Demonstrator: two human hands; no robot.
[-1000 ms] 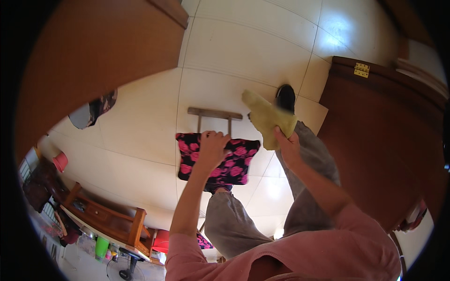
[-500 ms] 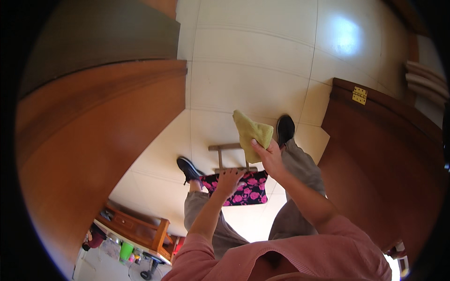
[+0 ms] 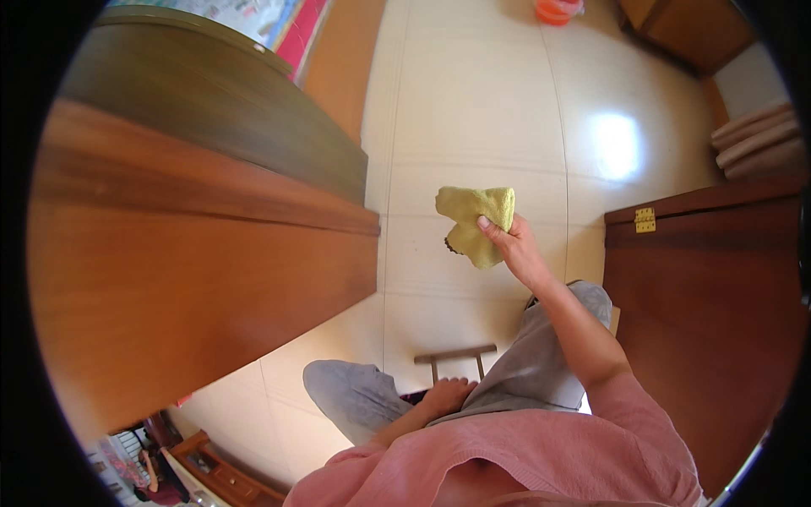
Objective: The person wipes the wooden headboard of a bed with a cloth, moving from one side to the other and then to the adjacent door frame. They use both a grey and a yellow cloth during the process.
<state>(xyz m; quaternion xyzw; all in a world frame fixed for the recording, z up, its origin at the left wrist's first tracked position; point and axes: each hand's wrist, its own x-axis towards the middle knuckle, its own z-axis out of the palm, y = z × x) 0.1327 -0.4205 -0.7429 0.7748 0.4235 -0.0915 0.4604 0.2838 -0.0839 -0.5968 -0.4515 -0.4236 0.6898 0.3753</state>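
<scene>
My right hand point(image 3: 517, 249) pinches a folded yellow-green cloth point(image 3: 477, 211), holding it up over the tiled floor ahead of me, thumb on top. Dark trim shows along one lower edge of the cloth. Low between my bent knees, my left hand point(image 3: 448, 395) is closed at the front of a small stool, its fingertips partly hidden. A wooden leg bar of the stool point(image 3: 456, 353) sticks out ahead. Only a sliver of the dark seat shows beside my left hand; my body covers the rest.
Wooden door panels stand close on both sides: an orange-brown one point(image 3: 211, 270) at left, a dark red-brown one point(image 3: 701, 329) with a brass hinge point(image 3: 644, 220) at right. A red container point(image 3: 556, 10) sits on the floor far ahead. Folded brown fabric point(image 3: 760, 139) lies at far right.
My body has lowered over the stool, with knees now bent high. My right hand has carried the cloth slightly forward and right. My left hand has drawn back toward my body along the seat.
</scene>
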